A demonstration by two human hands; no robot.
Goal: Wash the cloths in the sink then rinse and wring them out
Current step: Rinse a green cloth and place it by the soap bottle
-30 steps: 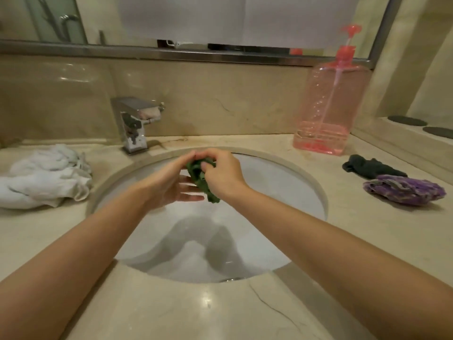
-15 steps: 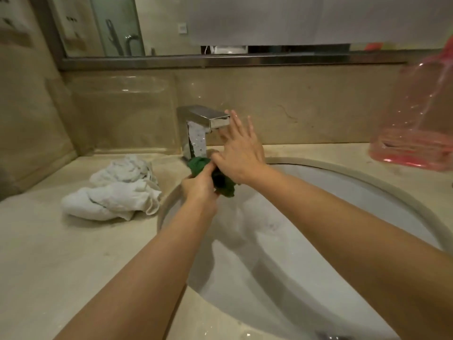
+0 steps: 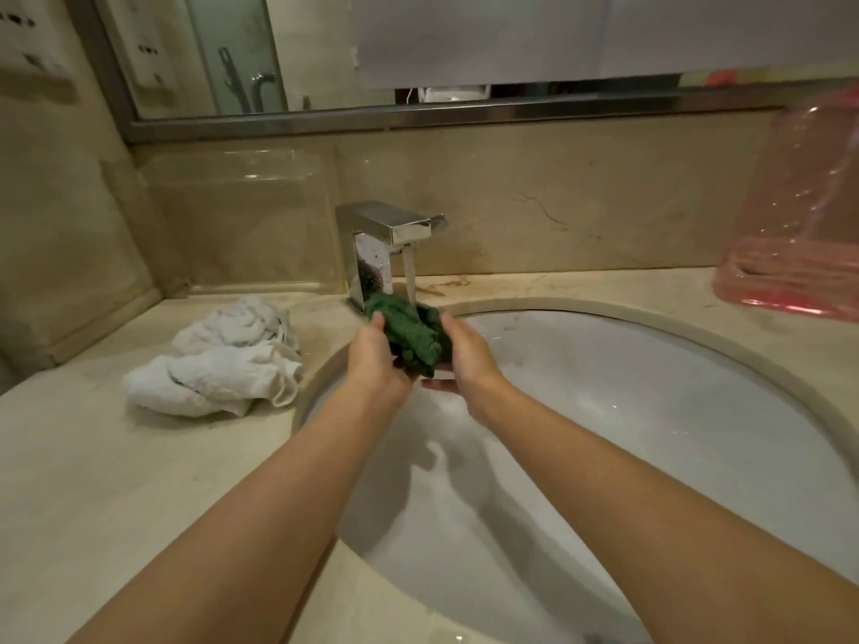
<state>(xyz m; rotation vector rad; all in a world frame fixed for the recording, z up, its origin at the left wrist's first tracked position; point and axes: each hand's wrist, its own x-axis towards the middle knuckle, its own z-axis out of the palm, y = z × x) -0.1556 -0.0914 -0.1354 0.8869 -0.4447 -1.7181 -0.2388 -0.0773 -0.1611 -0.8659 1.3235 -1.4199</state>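
Centrally, green cloth: a bunched, dark green terry cloth (image 3: 413, 339) is held over the far left part of the white oval basin (image 3: 674, 411), directly under the spout, so that the falling water soaks it and the run-off stays in the basin.
Left hand: the left hand (image 3: 376, 360) is curled around the left side of the green cloth, thumb on top; the grip appears meant to keep the bundle gathered beneath the stream.
Right hand: the right hand (image 3: 467, 360) is cupped against the right side and underside of the bundle, its fingers bent around the fabric, so the cloth is supported from below and pressed between both palms.
Water source: a square chrome tap (image 3: 388, 246) is mounted at the back left rim; a thin stream (image 3: 410, 276) is seen falling from it onto the top of the cloth.
Step in hand: rinsing is judged to be under way; wringing is judged not yet done, since the bundle is held loosely and not twisted.
Waiting pile: a crumpled white cloth heap (image 3: 218, 360) is laid on the beige marble counter (image 3: 116, 481), left of the basin, well apart from the water; whether it is washed cannot be told.
Soap: a pink translucent plastic bottle (image 3: 799, 216) is stood at the right edge, only partly in view.
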